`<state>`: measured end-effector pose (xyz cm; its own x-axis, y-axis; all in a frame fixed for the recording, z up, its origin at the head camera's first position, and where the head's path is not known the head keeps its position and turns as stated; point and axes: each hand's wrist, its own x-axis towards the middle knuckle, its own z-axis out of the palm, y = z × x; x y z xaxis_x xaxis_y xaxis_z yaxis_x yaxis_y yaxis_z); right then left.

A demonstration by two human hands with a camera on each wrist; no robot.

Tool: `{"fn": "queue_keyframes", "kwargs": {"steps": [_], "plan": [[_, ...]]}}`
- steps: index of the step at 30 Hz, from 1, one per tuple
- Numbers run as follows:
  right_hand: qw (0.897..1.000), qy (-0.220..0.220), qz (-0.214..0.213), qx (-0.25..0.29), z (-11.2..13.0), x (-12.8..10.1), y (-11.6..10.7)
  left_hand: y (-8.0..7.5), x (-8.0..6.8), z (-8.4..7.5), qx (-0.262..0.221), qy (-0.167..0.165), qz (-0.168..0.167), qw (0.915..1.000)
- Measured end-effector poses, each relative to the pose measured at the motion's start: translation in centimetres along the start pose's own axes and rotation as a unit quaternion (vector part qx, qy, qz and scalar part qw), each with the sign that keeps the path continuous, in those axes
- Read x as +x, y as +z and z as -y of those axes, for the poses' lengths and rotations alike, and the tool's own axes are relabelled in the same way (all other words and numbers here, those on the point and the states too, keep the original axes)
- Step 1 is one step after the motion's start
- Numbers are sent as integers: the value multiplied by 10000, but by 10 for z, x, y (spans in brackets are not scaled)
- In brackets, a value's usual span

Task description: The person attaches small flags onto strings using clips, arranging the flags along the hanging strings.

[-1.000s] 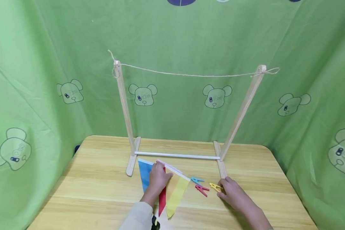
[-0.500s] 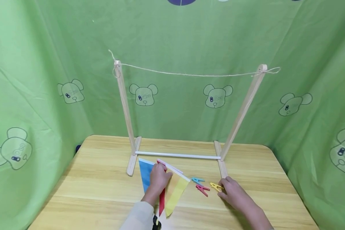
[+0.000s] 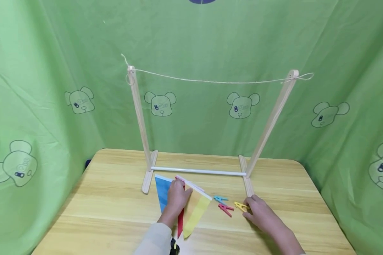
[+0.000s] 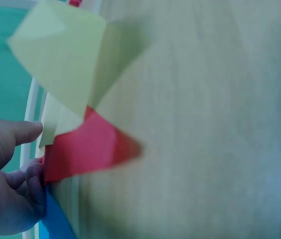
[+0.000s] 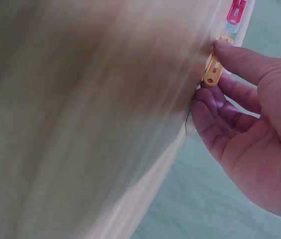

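Note:
Three triangular pennants with white top edges lie on the table: blue (image 3: 161,189), red (image 3: 180,225) and yellow (image 3: 195,214), partly overlapping. My left hand (image 3: 177,197) is over them, fingers curled at the top edge of the red one and the thumb reaching to the yellow one. In the left wrist view the yellow pennant (image 4: 63,55) rises off the wood and casts a shadow. With thumb and fingers my right hand (image 3: 261,214) pinches a yellow clothespin (image 3: 238,205). To its left lie a red clothespin (image 3: 225,209) and a blue clothespin (image 3: 221,198).
Behind the hands stands a wooden frame, with a left post (image 3: 138,117), a right post (image 3: 271,124) and a white rod (image 3: 198,171) low between them. A slack string (image 3: 207,81) joins the post tops. A green curtain (image 3: 191,134) surrounds the table (image 3: 95,212).
The head view has shifted slightly, so everything sits a little higher and further right. Both hands keep their places on the pennants and the yellow clothespin.

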<state>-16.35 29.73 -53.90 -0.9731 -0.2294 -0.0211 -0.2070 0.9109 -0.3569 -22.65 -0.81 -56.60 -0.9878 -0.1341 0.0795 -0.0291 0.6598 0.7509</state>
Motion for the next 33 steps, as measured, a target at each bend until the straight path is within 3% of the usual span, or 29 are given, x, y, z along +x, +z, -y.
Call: {"fn": "queue_keyframes", "kwargs": {"steps": [11,33], "plan": [[9999,-98,-7,-92,0,0,-1,3,-2,0,104,235,-204,9995],[9998,-106,-38,-158,0,0,0,4,1,1,-50,19,-213,9998]]}}
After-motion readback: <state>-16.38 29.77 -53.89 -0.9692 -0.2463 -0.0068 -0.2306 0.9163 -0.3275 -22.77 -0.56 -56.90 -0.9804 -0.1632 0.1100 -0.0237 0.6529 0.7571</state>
